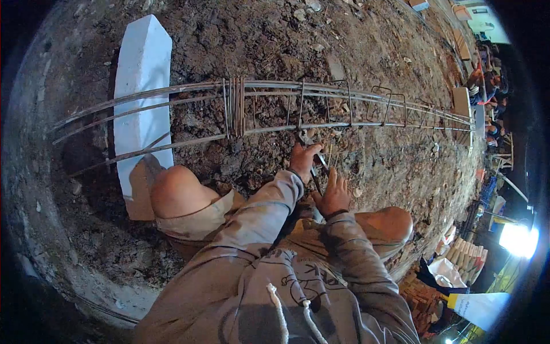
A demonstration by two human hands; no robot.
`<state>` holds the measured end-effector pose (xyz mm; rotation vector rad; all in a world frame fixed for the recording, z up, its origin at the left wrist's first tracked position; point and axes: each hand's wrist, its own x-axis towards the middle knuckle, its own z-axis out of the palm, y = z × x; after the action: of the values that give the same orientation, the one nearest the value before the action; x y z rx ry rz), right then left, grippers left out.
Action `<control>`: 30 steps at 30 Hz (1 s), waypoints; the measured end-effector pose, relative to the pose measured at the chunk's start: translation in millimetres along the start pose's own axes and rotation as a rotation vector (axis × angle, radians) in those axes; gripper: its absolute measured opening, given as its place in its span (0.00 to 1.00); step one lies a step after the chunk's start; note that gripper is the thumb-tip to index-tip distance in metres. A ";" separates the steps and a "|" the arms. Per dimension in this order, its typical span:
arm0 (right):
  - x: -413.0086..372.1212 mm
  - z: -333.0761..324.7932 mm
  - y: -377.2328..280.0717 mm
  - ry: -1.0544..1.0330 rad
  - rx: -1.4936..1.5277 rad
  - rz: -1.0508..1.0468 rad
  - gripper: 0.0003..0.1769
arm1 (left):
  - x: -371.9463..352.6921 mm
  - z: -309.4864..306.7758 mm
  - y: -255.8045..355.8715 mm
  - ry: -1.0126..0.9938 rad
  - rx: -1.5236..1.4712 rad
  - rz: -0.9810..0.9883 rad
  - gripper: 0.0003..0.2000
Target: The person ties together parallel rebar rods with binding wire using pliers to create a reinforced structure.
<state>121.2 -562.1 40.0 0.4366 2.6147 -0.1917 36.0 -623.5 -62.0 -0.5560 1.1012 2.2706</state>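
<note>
Metal pincers (316,180) are at the lower bar of a long rebar cage (269,129), their head up against the bar and their two handles spread toward me. My left hand (302,158) is closed around the pincers just below the head; whether it also pinches a wire is hidden. Around the handle ends is my right hand (334,196), thumb on one side and fingers on the other. Several stirrups are bunched on the cage left of my hands (235,108). Farther right, bent stirrups (387,106) stand spaced along the bars.
A white block (143,86) supports the cage's left part, and a pale block (462,106) is under its far right end. Rough soil (229,46) surrounds everything. Stacked bricks (418,298), a bright lamp (518,239) and people (491,86) are at the right.
</note>
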 end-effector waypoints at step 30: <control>21.2 58.1 9.0 0.004 0.370 0.114 0.24 | 5.0 17.7 9.9 0.366 0.346 -0.121 0.23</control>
<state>131.8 -560.1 -21.5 0.7096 2.5498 -0.6409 23.7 -612.9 -48.9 -0.8863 1.5510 1.8591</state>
